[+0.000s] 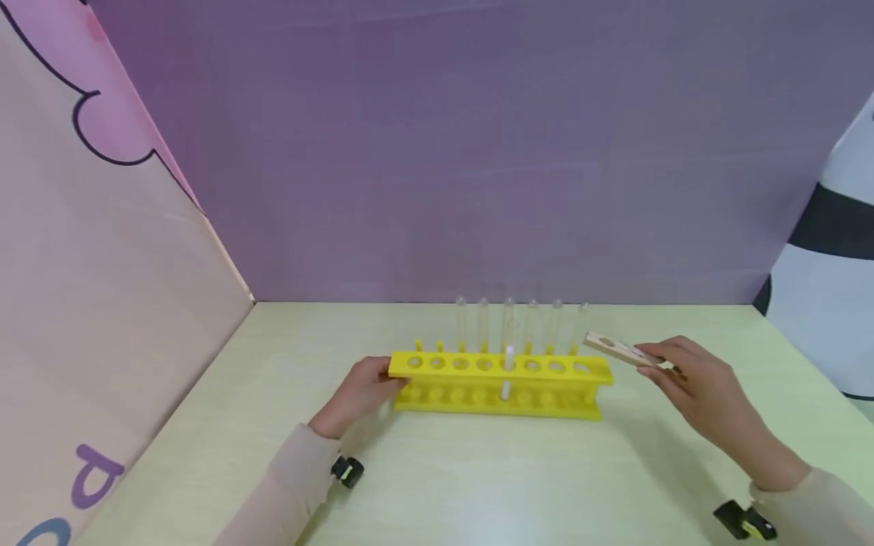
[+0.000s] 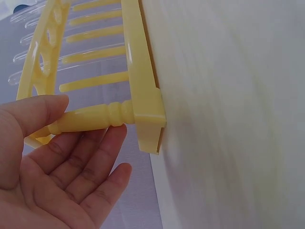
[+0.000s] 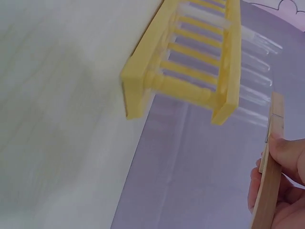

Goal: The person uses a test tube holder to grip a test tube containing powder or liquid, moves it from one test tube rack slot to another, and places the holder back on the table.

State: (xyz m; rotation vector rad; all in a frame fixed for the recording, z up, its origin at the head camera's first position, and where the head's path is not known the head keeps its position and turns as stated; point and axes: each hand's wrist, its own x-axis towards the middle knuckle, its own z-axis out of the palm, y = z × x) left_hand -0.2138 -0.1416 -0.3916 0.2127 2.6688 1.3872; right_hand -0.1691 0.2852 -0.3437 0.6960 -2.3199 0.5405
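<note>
A yellow test tube rack (image 1: pixel 501 413) stands on the table, with a row of holes along its top. Several clear test tubes (image 1: pixel 508 315) sit upside down on the pegs behind. One hole holds a slim white rod-like piece (image 1: pixel 509 358). At the rack's left end my left hand (image 1: pixel 362 390) grips the end post (image 2: pixel 93 118), thumb on one side and fingers on the other. My right hand (image 1: pixel 706 394) pinches a wooden test tube holder (image 1: pixel 617 349) above the table, its tip close to the rack's right end. The left wrist view hides part of the rack's top behind the thumb.
The pale table (image 1: pixel 478 478) runs back to a purple backdrop (image 1: pixel 478 152). A light printed panel (image 1: pixel 102 303) borders the left side. Two bare pegs (image 1: pixel 419 346) rise at the rack's left end.
</note>
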